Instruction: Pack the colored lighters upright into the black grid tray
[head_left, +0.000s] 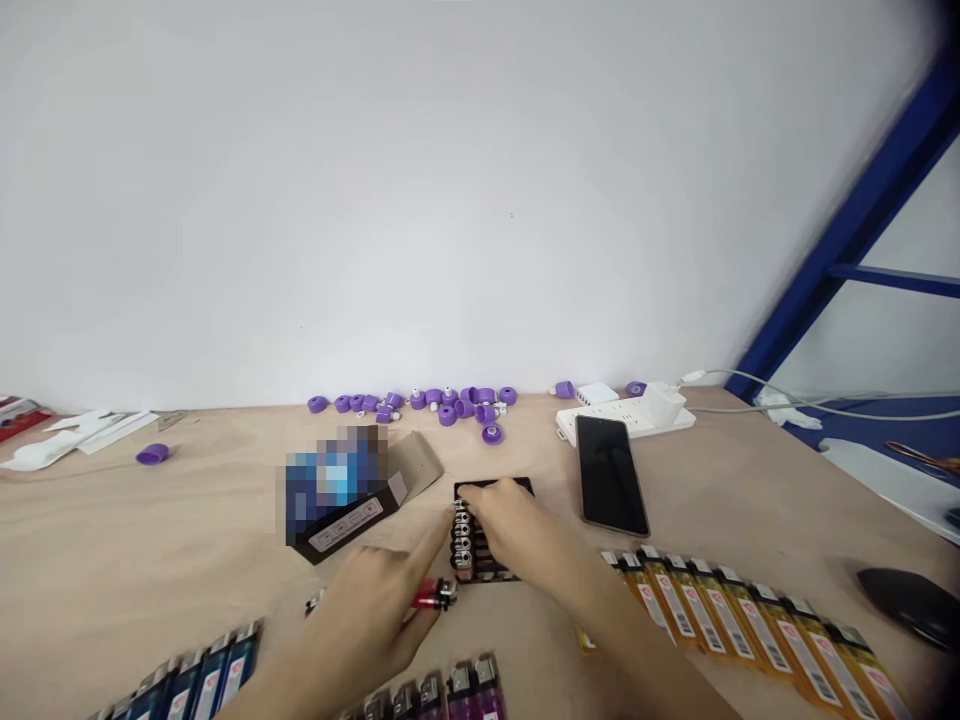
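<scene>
A row of blue disposable lighters [199,680] is lying at the near left edge of view on a plywood tabletop [142,550]. The left hand [367,615] is reaching forward just right of them and appears to be holding a red lighter [433,595], whose long axis is running crosswise with its metal head pointing right. Its forefinger is extending toward a black tray [517,486]. Pink and purple lighters [472,690] are lying nearest the camera below that hand. The tray is sitting directly ahead of the hands, its long axis running away from the person, with lighters [463,530] packed crosswise and their metal heads lining its left edge. The right hand [521,530] is resting on the tray and is the nearer hand; whether it is clamping the tray cannot be determined. The hands are apart but close together. Yellow lighters [735,630] are fanning out to the right, ending near a black mouse [911,605]. Farther back, a pixelated box [337,490], a smartphone [611,475], and purple caps [448,405] are lying on the tabletop.
</scene>
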